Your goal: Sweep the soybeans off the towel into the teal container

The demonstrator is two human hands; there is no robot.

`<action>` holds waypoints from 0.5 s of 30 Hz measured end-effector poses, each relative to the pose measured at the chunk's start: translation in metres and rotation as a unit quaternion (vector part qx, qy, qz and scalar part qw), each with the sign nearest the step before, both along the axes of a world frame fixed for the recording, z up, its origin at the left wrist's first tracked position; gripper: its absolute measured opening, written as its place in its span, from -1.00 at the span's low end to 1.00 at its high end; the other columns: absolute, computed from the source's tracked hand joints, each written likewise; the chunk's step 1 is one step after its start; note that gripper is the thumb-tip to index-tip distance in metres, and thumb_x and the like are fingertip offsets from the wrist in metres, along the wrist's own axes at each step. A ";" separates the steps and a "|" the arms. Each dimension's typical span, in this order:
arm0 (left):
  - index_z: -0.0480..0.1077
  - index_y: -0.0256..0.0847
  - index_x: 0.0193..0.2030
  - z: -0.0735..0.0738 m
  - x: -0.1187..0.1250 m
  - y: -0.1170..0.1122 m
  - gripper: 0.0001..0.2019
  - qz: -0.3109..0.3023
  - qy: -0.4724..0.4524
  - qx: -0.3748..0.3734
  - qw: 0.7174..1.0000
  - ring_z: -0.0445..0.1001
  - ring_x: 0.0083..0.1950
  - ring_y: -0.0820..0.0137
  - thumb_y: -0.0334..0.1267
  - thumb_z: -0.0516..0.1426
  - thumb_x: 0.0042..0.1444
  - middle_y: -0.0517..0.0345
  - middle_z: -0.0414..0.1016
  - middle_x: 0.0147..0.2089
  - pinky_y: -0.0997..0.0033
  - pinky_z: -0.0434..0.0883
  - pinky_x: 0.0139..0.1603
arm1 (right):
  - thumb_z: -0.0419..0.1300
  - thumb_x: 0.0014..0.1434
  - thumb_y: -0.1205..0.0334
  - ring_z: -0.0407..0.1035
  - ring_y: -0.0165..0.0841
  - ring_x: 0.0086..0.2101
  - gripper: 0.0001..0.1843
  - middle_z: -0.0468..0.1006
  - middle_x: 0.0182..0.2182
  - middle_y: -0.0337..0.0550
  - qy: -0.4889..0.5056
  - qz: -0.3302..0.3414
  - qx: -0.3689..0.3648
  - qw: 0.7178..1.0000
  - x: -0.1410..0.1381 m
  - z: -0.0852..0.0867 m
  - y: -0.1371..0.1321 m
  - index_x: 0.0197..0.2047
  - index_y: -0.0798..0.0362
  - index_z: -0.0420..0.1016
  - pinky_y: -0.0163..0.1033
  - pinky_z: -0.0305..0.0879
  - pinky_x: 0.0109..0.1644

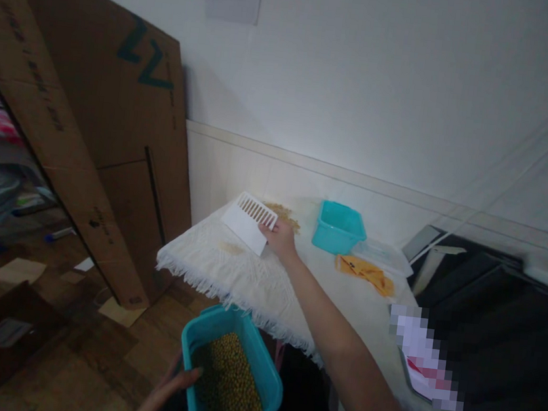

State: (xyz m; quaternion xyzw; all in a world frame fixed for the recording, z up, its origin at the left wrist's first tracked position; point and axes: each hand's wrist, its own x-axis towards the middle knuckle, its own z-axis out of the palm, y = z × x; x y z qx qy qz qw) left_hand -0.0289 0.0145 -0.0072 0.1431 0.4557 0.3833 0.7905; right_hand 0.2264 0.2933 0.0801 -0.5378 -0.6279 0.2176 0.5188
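Note:
My right hand (278, 235) is closed on the right edge of a flat white plastic plate with a row of slots (248, 225), tilted over the cloth-covered table (200, 246). Behind the plate lies a spread of small tan grains (285, 215), partly hidden by it. A fainter tan patch (231, 248) shows on the cloth in front. Below the table's fringed edge, my left hand (179, 383) grips the left rim of a teal plastic bin (263, 362), thumb over the inside. Yellowish round beans (230, 372) fill its lower part.
A second teal bin (338, 229) stands at the back of the table, beside a clear plastic lid (382, 256) and an orange cloth (366, 273). A phone-like item (427, 358), blurred out, lies at right. A tall cardboard box (93, 92) stands left; cardboard scraps (19, 271) litter the floor.

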 end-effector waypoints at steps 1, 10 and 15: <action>-0.28 0.24 0.71 0.000 -0.001 0.001 0.36 0.003 -0.005 -0.005 1.000 0.62 0.31 -0.24 -0.05 0.54 -0.02 -0.19 0.54 0.46 -0.17 0.62 0.18 | 0.35 0.21 0.28 0.69 -0.19 -0.23 -0.77 0.79 -0.28 -0.16 -0.003 -0.003 0.003 1.000 -0.006 0.000 0.003 -0.05 0.01 0.73 -0.09 0.64 -0.10; -0.18 0.16 0.70 -0.003 0.003 -0.003 0.31 0.023 -0.007 0.002 1.000 0.49 0.43 -0.33 0.00 0.53 -0.03 -0.23 0.47 0.50 -0.23 0.60 0.22 | 0.36 0.11 0.31 0.67 -0.17 -0.26 -0.86 0.77 -0.35 -0.14 -0.044 -0.080 -0.030 0.995 0.013 -0.001 0.003 -0.23 0.05 0.73 -0.08 0.59 -0.05; -0.22 0.22 0.70 -0.019 0.001 0.003 0.38 0.022 0.026 -0.009 0.999 0.57 0.35 -0.31 -0.05 0.56 -0.11 -0.19 0.45 0.52 -0.16 0.67 0.12 | 0.37 0.09 0.27 0.68 -0.13 -0.22 -0.82 0.79 -0.29 -0.08 -0.062 -0.131 -0.046 0.988 0.057 -0.001 -0.015 -0.21 0.05 0.74 -0.08 0.57 -0.05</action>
